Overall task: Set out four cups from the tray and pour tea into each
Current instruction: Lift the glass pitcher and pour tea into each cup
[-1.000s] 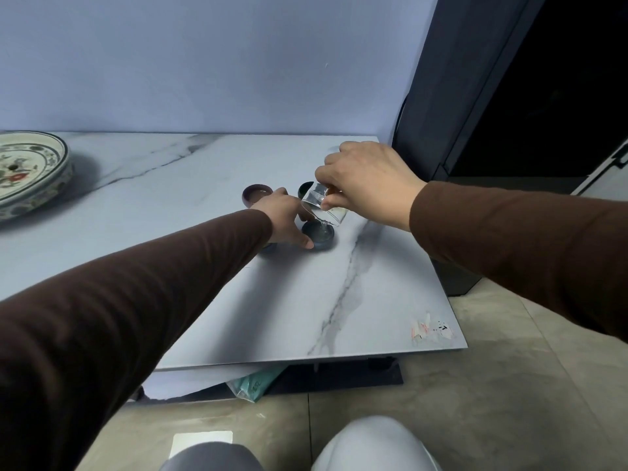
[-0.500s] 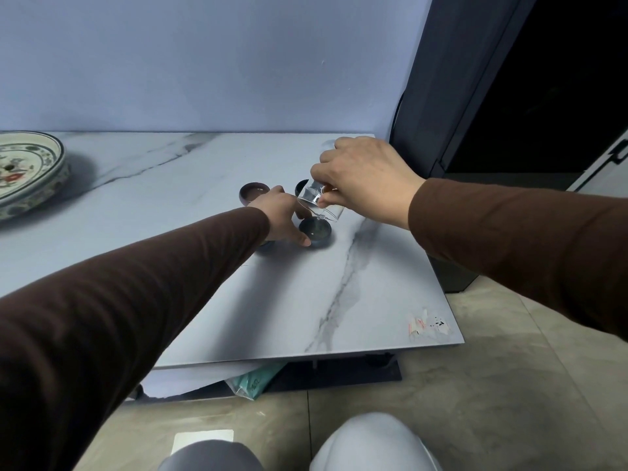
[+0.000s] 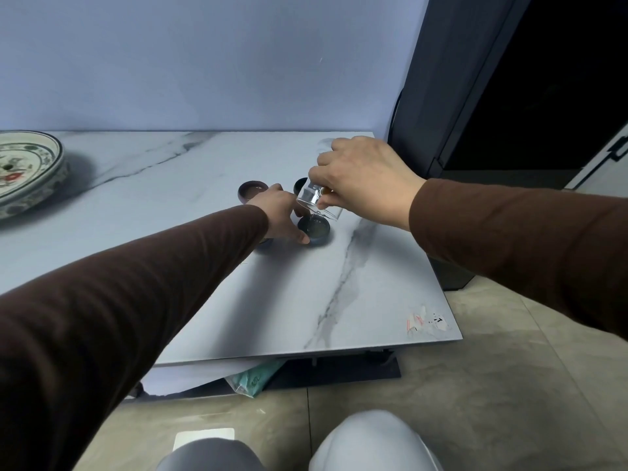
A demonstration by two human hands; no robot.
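Hardly anything moved since half a second back: glass pitcher (image 3: 310, 195) tilted over near cup (image 3: 316, 229), toward the desk's (image 3: 272, 300) right edge.
Our right hand (image 3: 367, 178) grip clamped on glass pitcher; left hand (image 3: 282, 212) thumb touches near cup, grip unclear to us. Risk: overfill, or nudging it spills.

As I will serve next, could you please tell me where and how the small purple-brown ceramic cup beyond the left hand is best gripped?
Probably pinch the small purple-brown ceramic cup by its outer wall just under the rim, coming from above on its left: it stands upright holding liquid, and the left hand crowds its near right side.
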